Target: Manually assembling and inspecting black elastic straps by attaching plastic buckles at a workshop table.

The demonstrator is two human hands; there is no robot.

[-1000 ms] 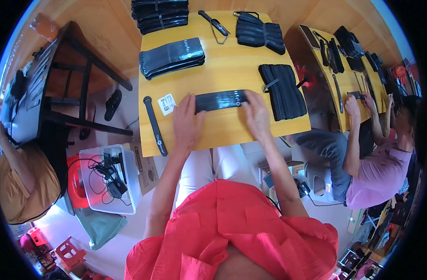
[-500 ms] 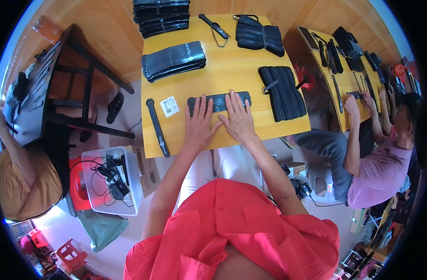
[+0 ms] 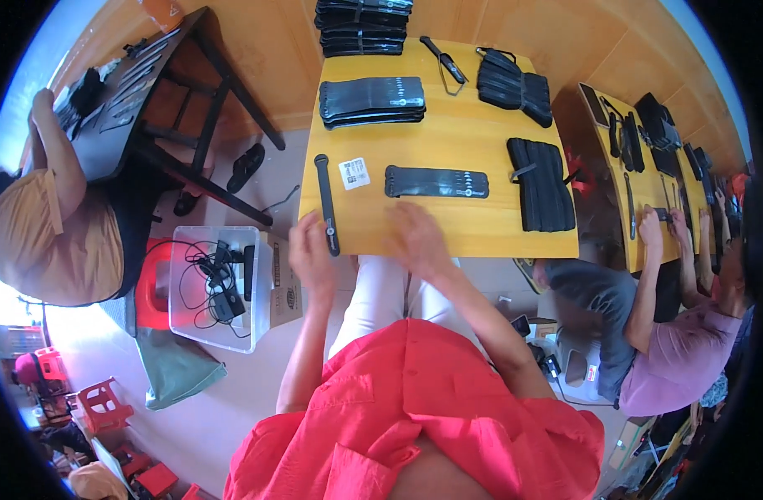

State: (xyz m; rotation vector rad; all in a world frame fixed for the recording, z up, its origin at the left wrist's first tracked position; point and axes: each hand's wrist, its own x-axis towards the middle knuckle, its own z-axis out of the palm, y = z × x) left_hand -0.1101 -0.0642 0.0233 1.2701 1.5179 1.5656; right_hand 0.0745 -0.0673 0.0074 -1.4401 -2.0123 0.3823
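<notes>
A flat black packet of straps (image 3: 436, 182) lies crosswise on the yellow table, with pale marks toward its right end. My right hand (image 3: 420, 241) is just off its near edge, its fingers smeared by motion. At the table's front left corner, my left hand (image 3: 312, 260) is beside the lower end of a single black strap (image 3: 324, 196). Its fingers point up and are loosely apart, with no thing visible in them. A small white printed label (image 3: 354, 172) lies between the strap and the packet.
A stack of black strap packets (image 3: 373, 102) lies behind, with a taller bundled stack (image 3: 363, 29) at the back edge. Two tied black bundles (image 3: 542, 185) (image 3: 515, 86) lie on the right. A clear bin of cables (image 3: 223, 287) stands on the floor. A co-worker (image 3: 686, 342) sits at right.
Both hands have come off the strap packet. The left has moved left to the single strap, the right back toward the table's front edge. The view has shifted left.
</notes>
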